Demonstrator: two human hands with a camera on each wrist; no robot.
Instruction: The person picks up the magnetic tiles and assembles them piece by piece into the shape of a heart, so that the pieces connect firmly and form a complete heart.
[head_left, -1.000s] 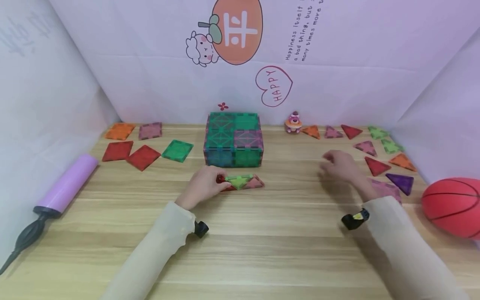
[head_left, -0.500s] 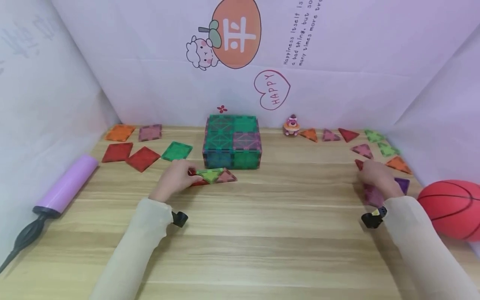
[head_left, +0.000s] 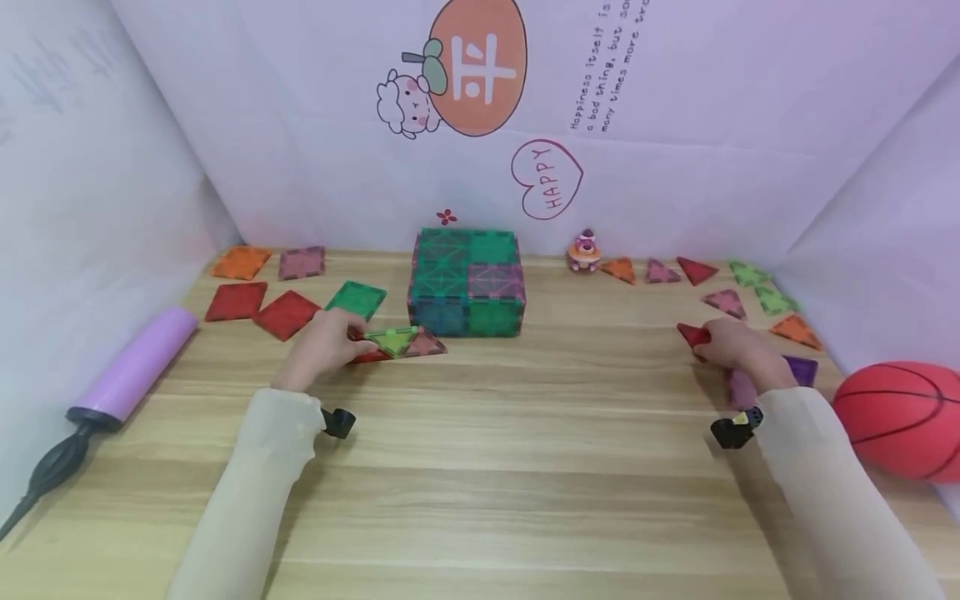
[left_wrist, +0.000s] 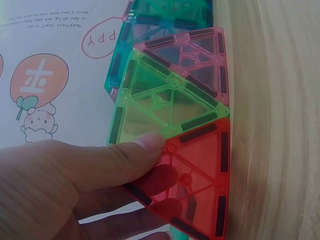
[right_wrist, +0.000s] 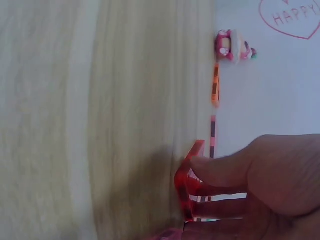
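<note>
My left hand (head_left: 318,346) pinches the red triangle (left_wrist: 197,185) of a joined row of see-through magnetic tiles. A light green triangle (head_left: 393,340) and a pink triangle (head_left: 423,342) complete the row, which stands on edge in front of the tile box (head_left: 468,283). In the left wrist view, my thumb lies over the seam between red and green, with fingers behind the red tile. At the right, my right hand (head_left: 738,346) grips another red triangle tile (head_left: 692,337) between thumb and fingers, tilted near the wooden table.
Square tiles, including a green one (head_left: 358,298), lie at the left by a purple hand pump (head_left: 142,362). Several loose triangles, such as an orange one (head_left: 797,331), spread along the right. A red ball (head_left: 900,417) and a small bear figure (head_left: 584,252) also stand there.
My left hand has carried the joined row leftward. My right hand has reached the red triangle at the right, gripped it and drawn it slightly left.
</note>
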